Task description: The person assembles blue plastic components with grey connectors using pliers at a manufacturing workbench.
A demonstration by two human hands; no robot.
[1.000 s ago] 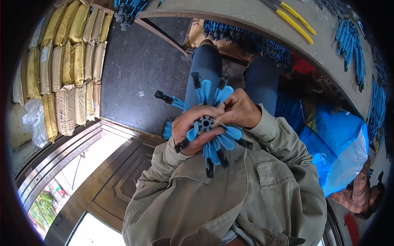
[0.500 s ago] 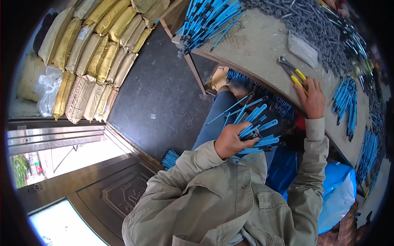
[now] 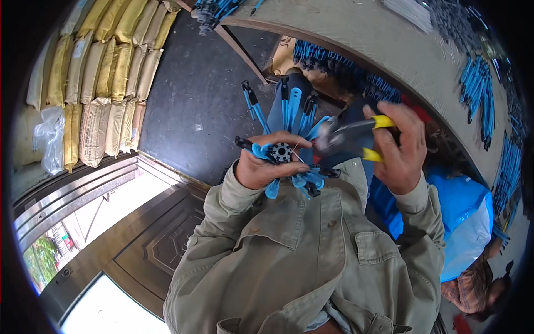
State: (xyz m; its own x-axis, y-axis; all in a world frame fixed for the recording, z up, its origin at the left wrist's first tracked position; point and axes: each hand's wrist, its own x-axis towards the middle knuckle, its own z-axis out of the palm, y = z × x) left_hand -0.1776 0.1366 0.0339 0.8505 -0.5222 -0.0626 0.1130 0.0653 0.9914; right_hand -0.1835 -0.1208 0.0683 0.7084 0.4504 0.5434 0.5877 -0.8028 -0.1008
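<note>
My left hand is closed around a round, dark notched hub from which flat blue strips with black ends fan out on several sides. A thin wire sticks out beside the hub, between my thumb and fingers. My right hand grips yellow-handled pliers. Their metal jaws point left toward the hub and are smeared by motion, so I cannot tell whether they touch the wire.
A workbench runs along the far right, bearing bundles of blue strips and a heap of dark parts. More blue strips lie beneath it. Stacked sacks stand at left. A blue plastic bag is beside my right arm.
My right hand has lifted the pliers off the bench and brought them left to the hub. My left hand has moved left and turned the hub's notched end up into view.
</note>
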